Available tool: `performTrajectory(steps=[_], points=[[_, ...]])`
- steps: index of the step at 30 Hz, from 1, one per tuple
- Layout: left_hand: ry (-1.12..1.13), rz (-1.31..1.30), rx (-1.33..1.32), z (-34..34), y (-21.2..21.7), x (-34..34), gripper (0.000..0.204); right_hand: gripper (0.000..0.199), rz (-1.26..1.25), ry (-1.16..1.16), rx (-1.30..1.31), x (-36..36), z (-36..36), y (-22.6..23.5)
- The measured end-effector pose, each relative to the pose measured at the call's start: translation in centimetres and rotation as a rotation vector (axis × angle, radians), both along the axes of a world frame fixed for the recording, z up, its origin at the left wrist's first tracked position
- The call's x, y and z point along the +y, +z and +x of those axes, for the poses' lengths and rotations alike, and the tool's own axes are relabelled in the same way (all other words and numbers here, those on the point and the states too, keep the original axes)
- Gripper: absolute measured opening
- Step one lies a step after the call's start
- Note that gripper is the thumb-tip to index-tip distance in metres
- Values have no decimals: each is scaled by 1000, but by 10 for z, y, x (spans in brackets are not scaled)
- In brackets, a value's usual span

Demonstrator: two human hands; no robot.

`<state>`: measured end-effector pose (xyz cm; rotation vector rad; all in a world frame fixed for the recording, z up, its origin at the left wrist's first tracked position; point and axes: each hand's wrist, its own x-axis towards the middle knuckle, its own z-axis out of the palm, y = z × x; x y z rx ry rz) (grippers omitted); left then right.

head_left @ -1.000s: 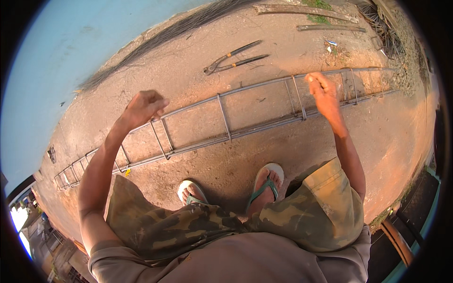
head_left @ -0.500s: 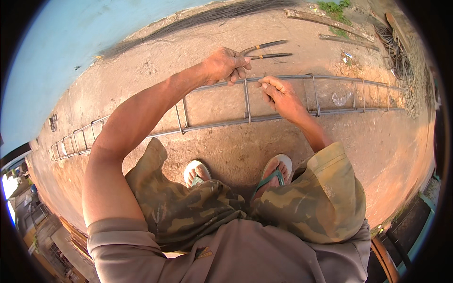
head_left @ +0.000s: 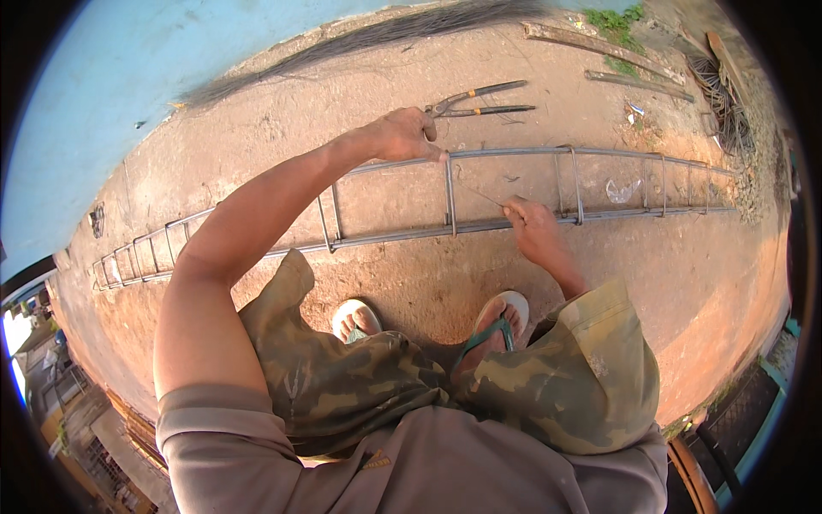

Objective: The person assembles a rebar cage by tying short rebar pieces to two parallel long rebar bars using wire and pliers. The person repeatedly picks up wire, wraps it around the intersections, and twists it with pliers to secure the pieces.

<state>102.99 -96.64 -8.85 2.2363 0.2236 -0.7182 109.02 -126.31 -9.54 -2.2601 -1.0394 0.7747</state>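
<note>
Before me lies a long rebar cage (head_left: pixel 505 226), its square stirrups joining thin steel bars. My left hand (head_left: pixel 402 135) reaches over the far bar, thumb and forefinger apart, the fingertip touching where a stirrup (head_left: pixel 450 193) meets that bar. Its other fingers are mostly hidden. Closed around the end of a thin tie wire (head_left: pixel 484 198), my right hand (head_left: pixel 536 230) is over the near bar, right of the stirrup. The wire slants up and left towards that joint. Pincers (head_left: pixel 477 111) with dark handles and yellowish bands lie spread on the ground just beyond my left hand.
A bundle of thin dark wire (head_left: pixel 360 47) runs along the light blue wall (head_left: pixel 128 68). Two wooden planks (head_left: pixel 599 49) and a coil of wire (head_left: pixel 723 98) lie at the far right. My sandalled feet (head_left: pixel 497 325) stand close behind the cage.
My right hand has moved down and right from the far bar, drawing out the wire. My left hand has come down to the joint, its thumb now apart. The pincers stay on the ground.
</note>
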Motion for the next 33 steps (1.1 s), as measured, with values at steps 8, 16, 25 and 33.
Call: performTrajectory(steps=[8,16,25,33], points=[[382,-304,0,0,-42,-24,32,18,85,-299,304,46,16,-60],[370,-416,44,-10,-64,-6,26,29,229,-601,1062,87,-12,-97],[526,-553,-66,-15,-79,-19,20,52,226,-191,217,82,-31,-108],[612,-612,-60,-4,-55,-17,25,31,305,-249,366,97,-33,-73]])
